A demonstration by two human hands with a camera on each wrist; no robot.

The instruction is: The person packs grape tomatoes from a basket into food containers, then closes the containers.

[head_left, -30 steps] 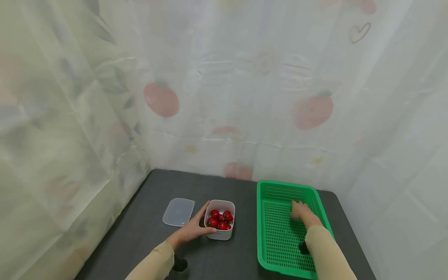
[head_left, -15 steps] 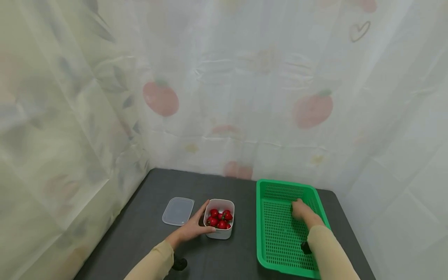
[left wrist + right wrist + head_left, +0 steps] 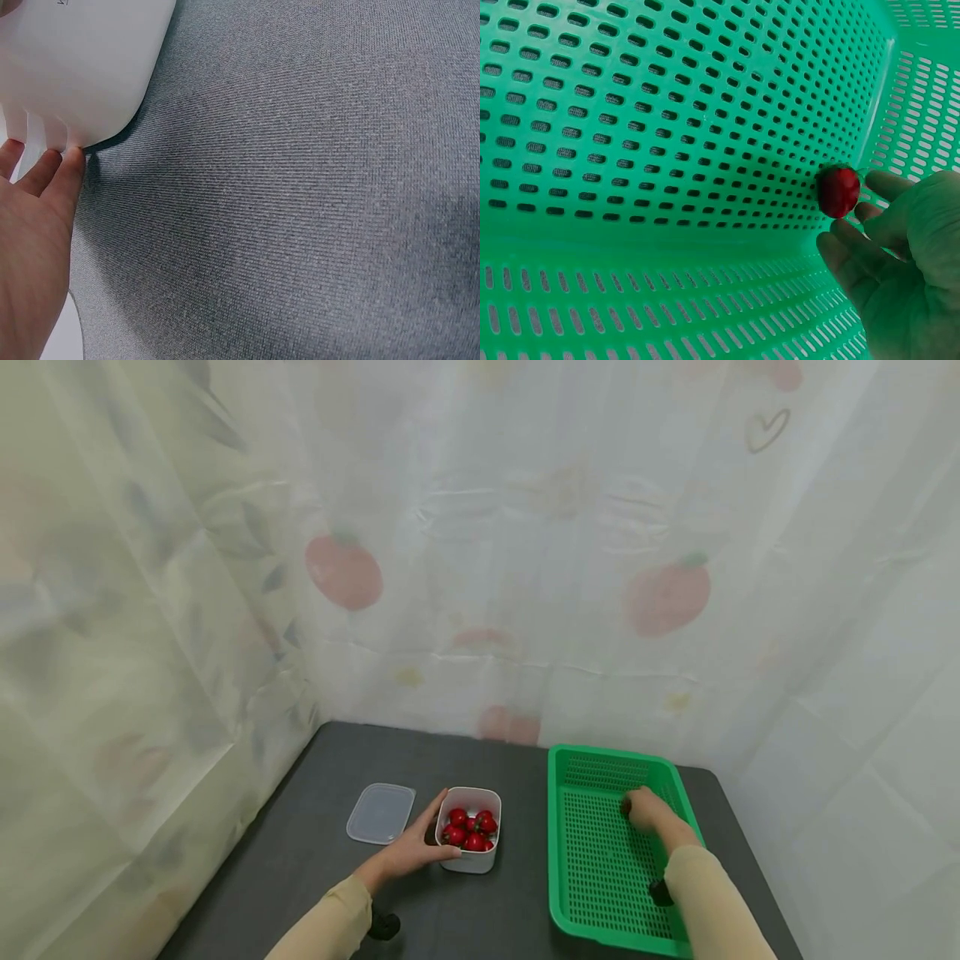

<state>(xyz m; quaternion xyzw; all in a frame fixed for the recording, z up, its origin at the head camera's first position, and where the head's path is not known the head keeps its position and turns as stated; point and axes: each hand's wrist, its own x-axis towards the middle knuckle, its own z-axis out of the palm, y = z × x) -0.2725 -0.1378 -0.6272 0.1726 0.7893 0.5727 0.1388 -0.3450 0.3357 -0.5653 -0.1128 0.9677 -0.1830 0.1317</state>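
My left hand (image 3: 408, 853) holds the near left corner of a white square food container (image 3: 480, 862), thumb and fingers spread round its sides. Several red cherry tomatoes (image 3: 475, 842) lie inside it. In the left wrist view, fingertips (image 3: 73, 159) press against the container's lower side. My right hand (image 3: 654, 817) is down inside a green plastic basket (image 3: 562, 893). Its loosely bent fingers stand right beside a single cherry tomato (image 3: 838, 191) on the basket's floor. In the right wrist view one fingertip (image 3: 838, 225) meets the tomato's lower edge, and another is close to its green top.
A translucent lid (image 3: 381, 813) lies flat on the dark tabletop (image 3: 465, 760), left of the container. Slotted basket walls (image 3: 922, 105) rise around the right hand. Behind the table hangs a pale curtain (image 3: 480, 568) with printed fruit; another covers the left side.
My right hand has shifted slightly to the right within the basket, and the tomato now shows at its fingertips. The left hand and the container have stayed in place.
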